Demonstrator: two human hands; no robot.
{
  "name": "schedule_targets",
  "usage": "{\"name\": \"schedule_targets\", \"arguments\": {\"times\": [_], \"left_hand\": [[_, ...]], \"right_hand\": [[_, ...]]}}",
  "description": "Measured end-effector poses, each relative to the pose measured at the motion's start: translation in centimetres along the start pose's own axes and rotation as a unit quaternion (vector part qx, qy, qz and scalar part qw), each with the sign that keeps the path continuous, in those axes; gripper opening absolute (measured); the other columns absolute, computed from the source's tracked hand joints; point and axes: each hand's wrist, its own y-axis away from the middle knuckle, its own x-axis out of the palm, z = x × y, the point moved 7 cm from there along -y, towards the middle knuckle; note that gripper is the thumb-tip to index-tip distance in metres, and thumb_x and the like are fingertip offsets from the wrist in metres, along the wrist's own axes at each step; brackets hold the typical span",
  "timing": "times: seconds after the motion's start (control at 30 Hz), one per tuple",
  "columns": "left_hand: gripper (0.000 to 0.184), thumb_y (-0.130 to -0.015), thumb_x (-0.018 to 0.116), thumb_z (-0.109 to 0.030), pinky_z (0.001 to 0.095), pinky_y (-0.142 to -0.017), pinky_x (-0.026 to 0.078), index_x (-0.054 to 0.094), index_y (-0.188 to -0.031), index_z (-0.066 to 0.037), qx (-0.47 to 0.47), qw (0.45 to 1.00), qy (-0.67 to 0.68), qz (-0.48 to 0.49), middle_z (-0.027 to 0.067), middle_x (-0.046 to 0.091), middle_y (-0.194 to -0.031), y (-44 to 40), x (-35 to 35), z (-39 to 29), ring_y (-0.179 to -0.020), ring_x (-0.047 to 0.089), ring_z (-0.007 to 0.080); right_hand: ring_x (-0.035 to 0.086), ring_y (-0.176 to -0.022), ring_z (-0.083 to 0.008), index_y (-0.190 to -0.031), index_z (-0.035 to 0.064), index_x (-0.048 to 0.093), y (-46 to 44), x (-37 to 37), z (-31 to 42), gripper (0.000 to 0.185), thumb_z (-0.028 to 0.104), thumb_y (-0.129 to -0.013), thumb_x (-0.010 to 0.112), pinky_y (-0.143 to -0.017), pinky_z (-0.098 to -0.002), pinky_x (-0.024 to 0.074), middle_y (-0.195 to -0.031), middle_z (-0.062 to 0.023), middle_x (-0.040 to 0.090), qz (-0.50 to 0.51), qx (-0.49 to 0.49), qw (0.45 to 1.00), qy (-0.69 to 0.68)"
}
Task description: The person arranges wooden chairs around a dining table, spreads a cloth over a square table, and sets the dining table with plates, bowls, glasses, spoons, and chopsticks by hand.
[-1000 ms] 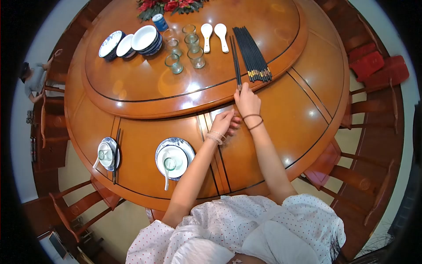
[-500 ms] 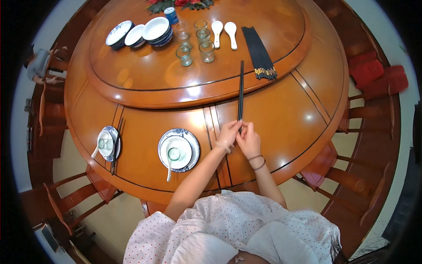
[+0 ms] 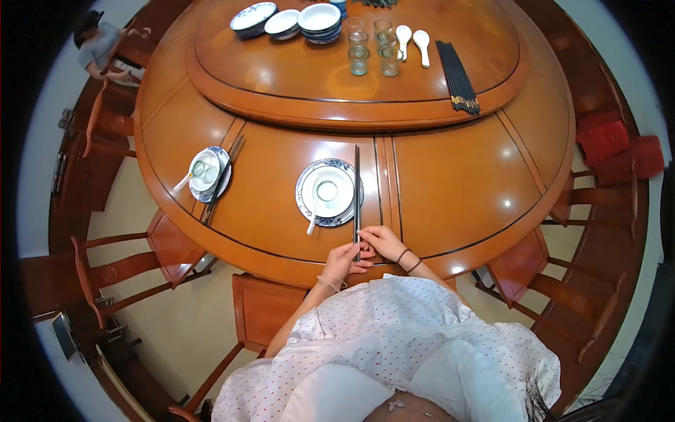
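Note:
A pair of black chopsticks [image 3: 357, 190] points away from me at the table's near edge. My left hand [image 3: 342, 261] and my right hand [image 3: 383, 243] both have fingers closed around their near end. Just left of the chopsticks stands a blue-patterned plate [image 3: 305, 199] bearing a white bowl [image 3: 344, 186]. A small glass [image 3: 327, 190] and a white spoon [image 3: 311, 224] sit in the bowl, the spoon's handle leaning out toward me. The chopsticks overlap the plate's right rim in this view; whether they touch it or the table I cannot tell.
Farther left is another setting with a plate [image 3: 223, 184] and chopsticks [image 3: 219, 184]. The raised round turntable [image 3: 295, 95] carries stacked bowls [image 3: 320, 24], several glasses [image 3: 358, 62], two spoons [image 3: 422, 48] and a chopstick bundle [image 3: 457, 81]. Wooden chairs [image 3: 165, 246] surround the table; a person [image 3: 102, 49] sits far left.
Both hands have drawn the chopsticks back toward me and left, from near the turntable's edge to beside the plate. The camera view has shifted too.

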Motion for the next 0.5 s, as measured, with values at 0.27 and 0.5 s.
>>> {"name": "schedule_targets", "arguments": {"times": [0.27, 0.5], "left_hand": [[0.031, -0.086, 0.042, -0.026, 0.0269, -0.063, 0.051, 0.048, -0.104, -0.001, -0.029, 0.999, 0.040, 0.011, 0.0125, 0.057, -0.091, -1.2, -2.5, 0.6, -0.076, 0.060, 0.0213], [0.034, -0.086, 0.041, -0.031, 0.0274, -0.063, 0.050, 0.046, -0.105, -0.003, -0.059, 0.995, 0.062, 0.049, 0.0125, 0.058, -0.093, -1.9, -3.0, 1.1, -0.081, 0.059, 0.0222]], "right_hand": [[0.044, -0.050, -0.0045, -0.073, 0.0008, 0.057, -1.3, 1.0, -0.7, 0.030, 0.026, -0.085, 0.047, -0.044, -0.0173, 0.0360, -0.060, 0.0013, 0.053, -0.052, -0.013, 0.997, 0.050], [0.044, -0.042, -0.0071, -0.070, -0.0003, 0.057, -1.5, 1.0, -0.6, 0.034, 0.030, -0.084, 0.048, -0.038, -0.0198, 0.0360, -0.058, -0.0006, 0.053, -0.046, 0.018, 0.995, 0.086]]}}
